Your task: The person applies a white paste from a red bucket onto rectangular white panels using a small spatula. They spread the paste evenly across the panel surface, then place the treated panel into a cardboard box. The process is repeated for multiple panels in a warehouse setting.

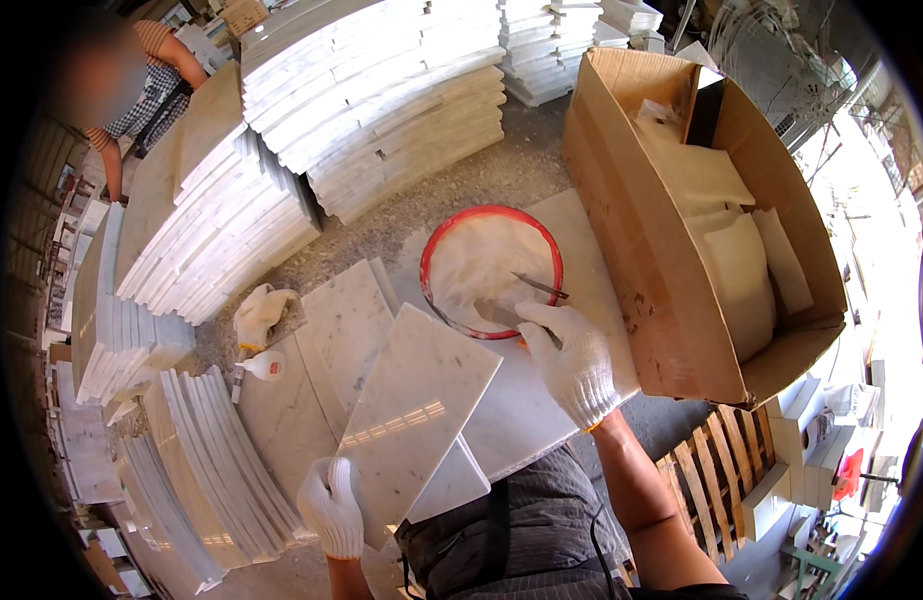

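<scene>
My left hand, in a white knit glove, is closed on the lower left edge of a polished white marble tile. The tile lies tilted over other marble pieces in front of my lap. My right hand, gloved too, is closed around a putty knife, its grey blade reaching over the near rim of a red-rimmed bucket. White powder or paste fills the bucket; I cannot tell which. A second thin, pointed metal tool rests against the bucket's right side. Most of the putty knife's handle is hidden.
A big cardboard box with foam sheets stands right of the bucket. Stacked marble tiles rise behind and at left. A spare glove and white squeeze bottle lie left. A wooden pallet is lower right; another person stands far left.
</scene>
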### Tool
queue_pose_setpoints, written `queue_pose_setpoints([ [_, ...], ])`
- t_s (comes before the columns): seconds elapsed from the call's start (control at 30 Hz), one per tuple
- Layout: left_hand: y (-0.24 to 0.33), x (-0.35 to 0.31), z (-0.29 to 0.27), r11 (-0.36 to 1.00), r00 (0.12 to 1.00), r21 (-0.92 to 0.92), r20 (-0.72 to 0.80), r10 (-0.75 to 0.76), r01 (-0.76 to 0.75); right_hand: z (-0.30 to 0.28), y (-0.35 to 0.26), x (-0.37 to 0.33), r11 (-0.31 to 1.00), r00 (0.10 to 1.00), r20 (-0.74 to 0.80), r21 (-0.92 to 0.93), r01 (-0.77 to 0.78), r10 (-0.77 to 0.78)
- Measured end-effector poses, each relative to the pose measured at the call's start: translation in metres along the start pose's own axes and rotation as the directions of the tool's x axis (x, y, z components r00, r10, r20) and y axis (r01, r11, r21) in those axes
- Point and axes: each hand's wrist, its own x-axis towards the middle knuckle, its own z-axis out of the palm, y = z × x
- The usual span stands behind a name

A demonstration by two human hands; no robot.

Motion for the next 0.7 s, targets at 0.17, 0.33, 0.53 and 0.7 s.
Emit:
queue_pose_setpoints([
  [0.17,0.006,0.0,-0.003,1.0,1.0,-0.01,-0.019,0.007,-0.007,0.001,0.011,0.0,0.992,0.998,0.042,0.11,-0.054,0.05],
  [0.33,0.01,0.002,-0.005,0.998,0.998,-0.024,-0.021,0.056,-0.057,-0.017,-0.013,0.001,0.889,0.94,0.144,0.306,-0.34,0.31],
  [0.53,0.021,0.003,-0.007,0.999,0.999,-0.008,-0.009,0.051,-0.051,-0.033,-0.039,-0.004,0.853,0.944,0.178,0.405,-0.329,0.279],
  [0.7,0.021,0.006,-0.007,0.999,0.999,0.04,0.015,0.034,-0.035,-0.027,-0.048,-0.008,0.883,0.954,0.161,0.365,-0.294,0.251],
])
